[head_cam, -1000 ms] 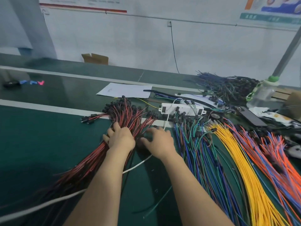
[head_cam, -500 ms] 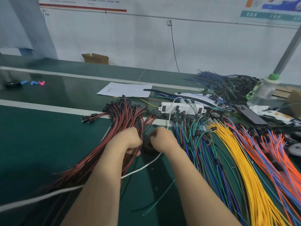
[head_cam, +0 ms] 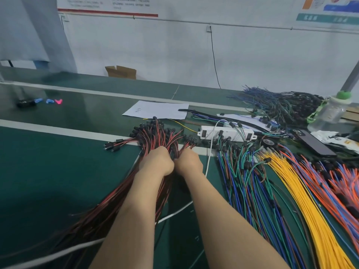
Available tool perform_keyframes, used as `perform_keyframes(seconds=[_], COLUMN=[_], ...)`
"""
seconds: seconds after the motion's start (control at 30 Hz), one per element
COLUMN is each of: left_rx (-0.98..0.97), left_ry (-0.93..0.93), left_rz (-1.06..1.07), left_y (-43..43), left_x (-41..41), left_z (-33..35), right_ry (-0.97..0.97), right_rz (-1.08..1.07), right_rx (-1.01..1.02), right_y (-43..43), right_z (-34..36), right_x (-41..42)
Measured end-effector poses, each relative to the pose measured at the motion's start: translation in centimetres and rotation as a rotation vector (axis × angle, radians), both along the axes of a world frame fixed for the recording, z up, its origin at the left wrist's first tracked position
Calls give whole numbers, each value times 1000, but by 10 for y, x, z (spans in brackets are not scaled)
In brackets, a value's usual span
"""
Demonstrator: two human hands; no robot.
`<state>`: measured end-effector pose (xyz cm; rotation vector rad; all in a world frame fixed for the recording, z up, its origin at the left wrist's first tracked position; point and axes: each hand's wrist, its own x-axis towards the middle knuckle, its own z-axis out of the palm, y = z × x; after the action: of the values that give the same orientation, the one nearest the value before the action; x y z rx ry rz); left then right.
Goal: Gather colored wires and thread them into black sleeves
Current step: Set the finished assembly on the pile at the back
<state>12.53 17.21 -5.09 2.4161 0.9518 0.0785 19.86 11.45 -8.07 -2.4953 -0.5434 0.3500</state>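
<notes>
Soft even light; blurred, warped edges

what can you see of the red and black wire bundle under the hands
The red and black wire bundle is a thick sheaf of thin insulated wires, each ending in a small black tip. It lies on the green table, running from lower left toward the middle, tips fanning out past the hands. The left hand and right hand grip it side by side.
</notes>
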Motion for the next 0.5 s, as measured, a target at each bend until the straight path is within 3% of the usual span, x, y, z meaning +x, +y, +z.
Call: perform_keyframes(seconds=[0.2,0.33,0.4,0.5], left_rx=[-208,-398,-590,-795], left_ry=[-176,-405,-513,-558], left_rz=[87,152,208,239], left_y=[1,3,-1,-13], left_x=[11,24,33,44], left_z=[-15,-19,-16,-15], right_ry=[221,394,433,373], right_rz=[-130,-11,163,376], right_rx=[389,717,680,430], right_y=[-20,-46,-60,-76], right_z=[23,51,60,67], right_x=[20,19,12,0])
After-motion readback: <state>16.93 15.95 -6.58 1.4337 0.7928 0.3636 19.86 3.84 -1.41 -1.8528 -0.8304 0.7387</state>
